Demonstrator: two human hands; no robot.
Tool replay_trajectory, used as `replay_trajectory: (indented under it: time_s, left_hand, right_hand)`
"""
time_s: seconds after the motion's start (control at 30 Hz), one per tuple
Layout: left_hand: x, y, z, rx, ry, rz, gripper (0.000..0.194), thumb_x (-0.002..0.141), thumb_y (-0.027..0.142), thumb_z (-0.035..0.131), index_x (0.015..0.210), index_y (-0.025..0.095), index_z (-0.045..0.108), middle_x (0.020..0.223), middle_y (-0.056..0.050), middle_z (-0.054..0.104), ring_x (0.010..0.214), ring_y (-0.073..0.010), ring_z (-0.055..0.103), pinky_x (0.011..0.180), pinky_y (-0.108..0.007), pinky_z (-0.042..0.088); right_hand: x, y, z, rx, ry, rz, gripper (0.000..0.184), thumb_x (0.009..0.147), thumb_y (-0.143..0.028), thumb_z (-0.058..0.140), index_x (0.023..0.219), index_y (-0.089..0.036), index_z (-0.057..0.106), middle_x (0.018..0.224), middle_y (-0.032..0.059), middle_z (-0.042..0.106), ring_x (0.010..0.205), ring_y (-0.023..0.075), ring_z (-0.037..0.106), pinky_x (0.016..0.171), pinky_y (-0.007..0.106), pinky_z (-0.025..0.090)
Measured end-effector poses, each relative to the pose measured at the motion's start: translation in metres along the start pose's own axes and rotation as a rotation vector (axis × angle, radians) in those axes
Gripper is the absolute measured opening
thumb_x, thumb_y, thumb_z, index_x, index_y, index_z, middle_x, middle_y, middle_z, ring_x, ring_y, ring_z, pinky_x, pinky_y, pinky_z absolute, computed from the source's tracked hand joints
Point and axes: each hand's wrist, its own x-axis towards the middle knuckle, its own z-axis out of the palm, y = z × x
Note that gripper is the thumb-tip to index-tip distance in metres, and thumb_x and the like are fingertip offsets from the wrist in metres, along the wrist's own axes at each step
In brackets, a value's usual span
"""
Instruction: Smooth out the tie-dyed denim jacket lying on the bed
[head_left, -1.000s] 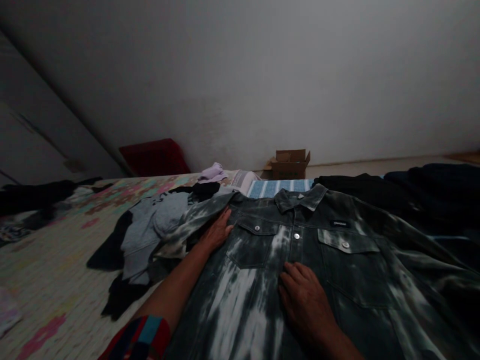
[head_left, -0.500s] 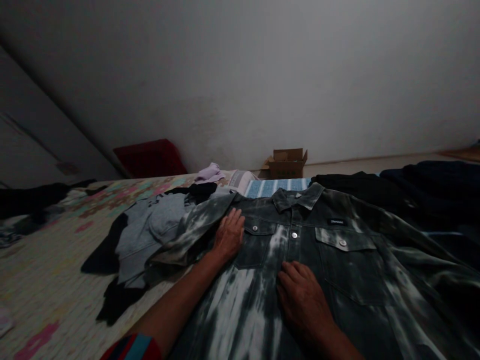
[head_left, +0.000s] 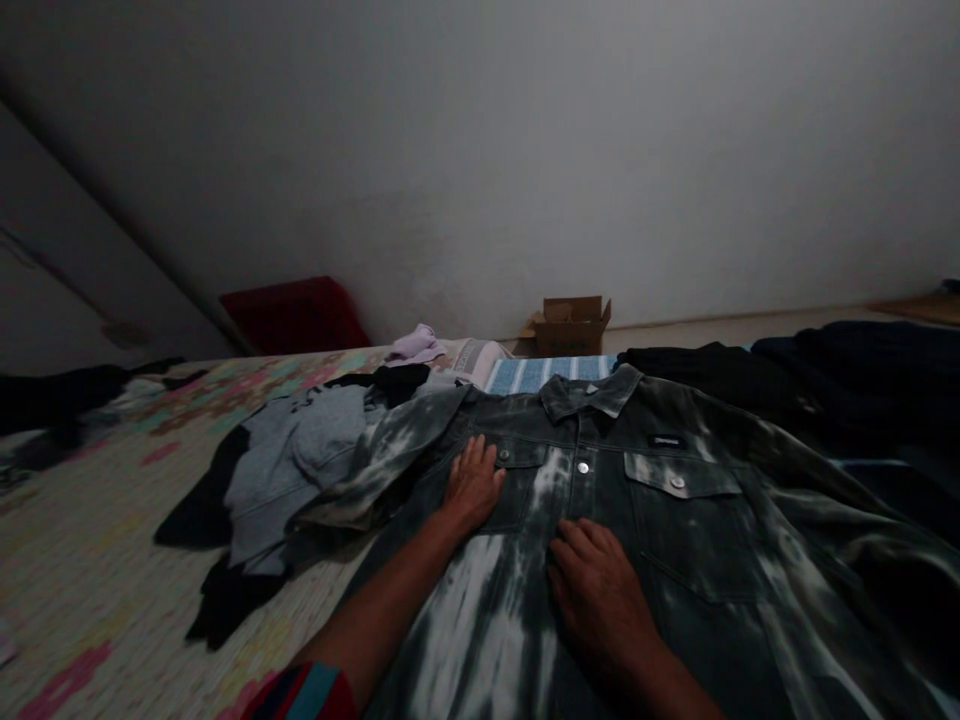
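A dark grey-green denim jacket [head_left: 517,600] with white bleached streaks lies spread out, front up, its collar [head_left: 589,395] at the far end. My left hand [head_left: 475,485] rests flat with fingers stretched out on the chest, touching the pocket flap at the left. Lower down, at the button front, my right hand [head_left: 596,575] is closed, its fingers curled against the jacket cloth. Its fingertips are partly hidden. One sleeve bends out to the left; the other runs off to the right.
Grey and black clothes [head_left: 300,450] lie heaped left of the jacket on a flowered bedcover [head_left: 135,520]. Dark folded clothes [head_left: 847,380] are piled at the right. Beyond the bed are a cardboard box [head_left: 570,330], a red object [head_left: 296,315] and the wall.
My left hand has slid a little to the right and toward me over the chest. The right hand stays at the button front. The view has shifted slightly.
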Motion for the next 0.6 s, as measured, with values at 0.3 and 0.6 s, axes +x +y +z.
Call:
replay_trajectory:
  time_s: [0.3, 0.6]
  left_hand:
    - [-0.003, 0.071, 0.010, -0.076, -0.103, 0.268, 0.051, 0.093, 0.041, 0.038, 0.139, 0.020, 0.037, 0.153, -0.010, 0.024, 0.141, -0.0267, 0.014, 0.111, -0.054, 0.017]
    - [-0.002, 0.068, 0.016, 0.009, -0.023, 0.237, 0.051, 0.095, 0.046, 0.032, 0.139, 0.022, 0.038, 0.152, -0.009, 0.025, 0.141, -0.0268, 0.016, 0.110, -0.058, 0.016]
  right_hand:
    - [0.001, -0.001, -0.002, 0.016, -0.006, 0.002, 0.018, 0.085, -0.012, 0.048, 0.093, -0.021, 0.061, 0.108, 0.0066, 0.060, 0.104, 0.0250, 0.049, 0.093, 0.042, 0.039]
    - [0.000, -0.002, 0.002, 0.061, 0.023, 0.025, 0.016, 0.084, -0.012, 0.050, 0.091, -0.021, 0.062, 0.110, 0.0052, 0.061, 0.105, 0.0245, 0.048, 0.094, 0.041, 0.038]
